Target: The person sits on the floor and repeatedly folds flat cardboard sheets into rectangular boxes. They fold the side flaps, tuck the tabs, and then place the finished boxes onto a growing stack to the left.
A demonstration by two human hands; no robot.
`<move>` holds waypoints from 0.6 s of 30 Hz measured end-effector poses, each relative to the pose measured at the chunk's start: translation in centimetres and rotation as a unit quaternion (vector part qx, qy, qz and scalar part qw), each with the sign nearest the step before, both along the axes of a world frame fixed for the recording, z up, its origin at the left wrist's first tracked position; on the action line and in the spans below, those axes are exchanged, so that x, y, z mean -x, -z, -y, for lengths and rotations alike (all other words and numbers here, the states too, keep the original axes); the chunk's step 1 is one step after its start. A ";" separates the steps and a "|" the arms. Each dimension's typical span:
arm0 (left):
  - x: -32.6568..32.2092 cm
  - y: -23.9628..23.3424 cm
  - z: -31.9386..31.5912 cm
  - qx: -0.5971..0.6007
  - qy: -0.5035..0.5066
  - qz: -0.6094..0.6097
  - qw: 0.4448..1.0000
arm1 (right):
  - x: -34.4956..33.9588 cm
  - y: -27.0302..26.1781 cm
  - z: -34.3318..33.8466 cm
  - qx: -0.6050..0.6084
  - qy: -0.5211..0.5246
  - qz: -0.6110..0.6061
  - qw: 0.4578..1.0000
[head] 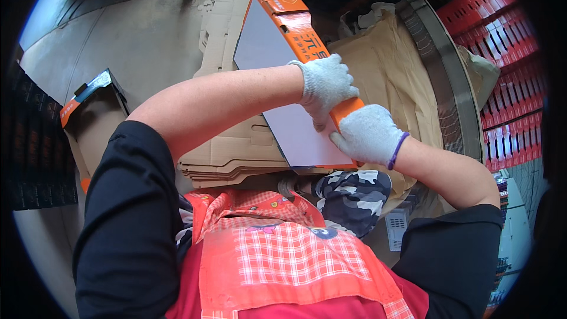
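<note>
An orange printed cardboard box [305,31] with a large pale, plain face stands tilted above flat brown cardboard blanks [226,146]. My left hand [328,82], in a light knitted glove, reaches across and grips the box's orange narrow side around its middle. Close beside it, nearer my body, my right hand [367,135], in a similar glove with a purple cuff, holds the same side near its lower end. The gloves hide part of the orange side and most fingertips.
An open dark-and-orange carton [99,115] lies on the floor at left, near stacked dark boxes [35,141]. Crumpled brown paper [381,71] and a curved stack of grey-edged sheets [443,79] are at right, before piled red cartons [514,79]. A white plastic basket [395,230] sits lower right.
</note>
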State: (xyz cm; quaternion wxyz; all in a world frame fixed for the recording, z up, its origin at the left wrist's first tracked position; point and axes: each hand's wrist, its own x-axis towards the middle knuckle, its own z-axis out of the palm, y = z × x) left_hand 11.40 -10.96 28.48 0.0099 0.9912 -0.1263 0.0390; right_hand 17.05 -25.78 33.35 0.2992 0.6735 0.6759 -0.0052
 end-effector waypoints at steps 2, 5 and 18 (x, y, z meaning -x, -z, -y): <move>1.2 -0.3 0.0 -0.017 0.005 0.039 0.999 | 0.4 -0.1 0.2 -0.046 0.003 -0.050 0.998; 3.8 -0.2 -0.3 -0.021 0.018 0.111 0.993 | 0.9 -0.7 1.0 -0.132 0.000 -0.240 0.962; 21.6 9.6 -7.8 -0.082 -0.130 0.007 0.988 | -5.7 9.3 2.0 -0.056 -0.032 -0.281 0.958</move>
